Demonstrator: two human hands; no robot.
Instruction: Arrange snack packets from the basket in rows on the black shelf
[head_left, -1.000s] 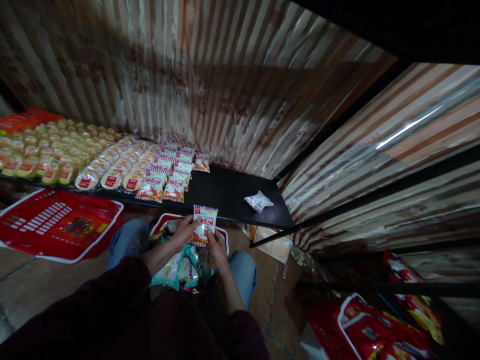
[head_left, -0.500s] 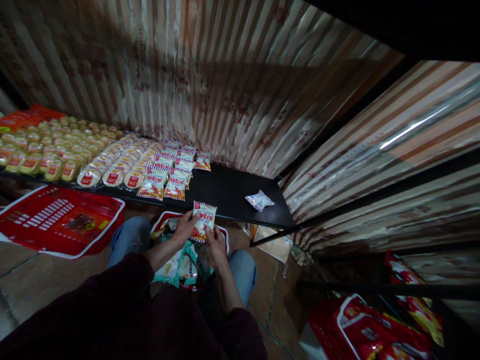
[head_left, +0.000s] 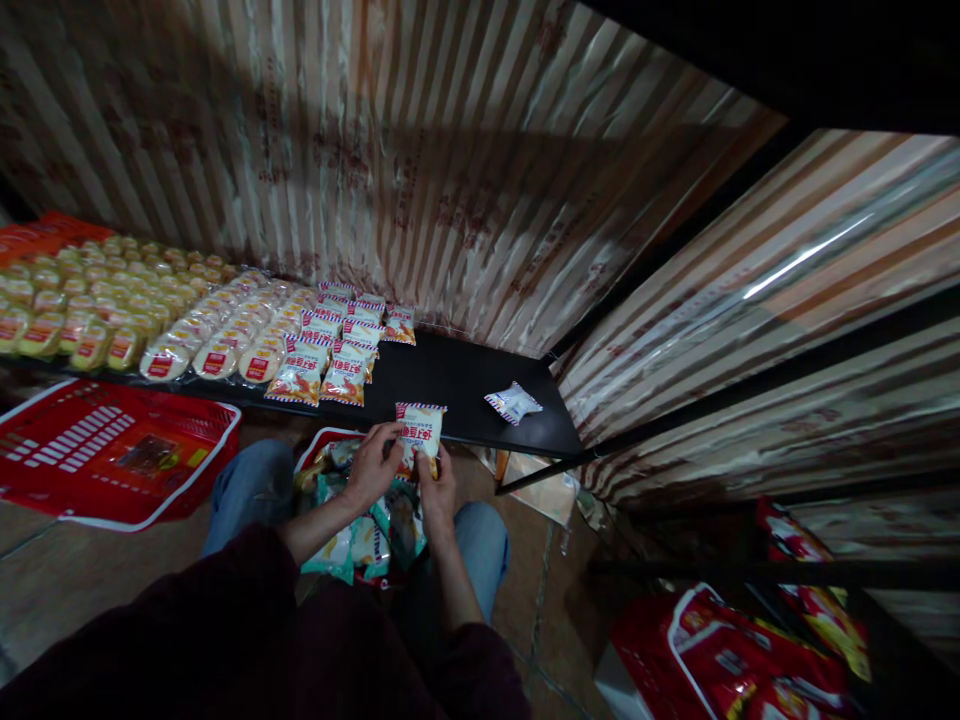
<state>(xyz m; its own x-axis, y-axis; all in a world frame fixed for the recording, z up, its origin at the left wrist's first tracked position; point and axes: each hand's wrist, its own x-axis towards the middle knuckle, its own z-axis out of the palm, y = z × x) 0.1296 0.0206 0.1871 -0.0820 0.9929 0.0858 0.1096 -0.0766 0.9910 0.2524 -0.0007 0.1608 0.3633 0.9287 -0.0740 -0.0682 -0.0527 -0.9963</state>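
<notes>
Left hand [head_left: 373,468] and right hand [head_left: 437,492] gripping snack packet [head_left: 422,428] by near edge of black shelf [head_left: 442,378], matching packets [head_left: 344,373] at its ten o'clock, loose packet [head_left: 514,402] at two, red basket [head_left: 67,485] at nine

It's a black shelf [head_left: 442,385], and the held packet [head_left: 421,430] shows white, red lettering, orange low down, striped ends! Near the shelf's right end, a white packet [head_left: 514,403] flashes striped ends too. Cream cakes [head_left: 217,360] wear red labels; toward the left end, yellow buns [head_left: 91,345]. Brown-and-cream stripes cover the wall [head_left: 420,120]!
</notes>
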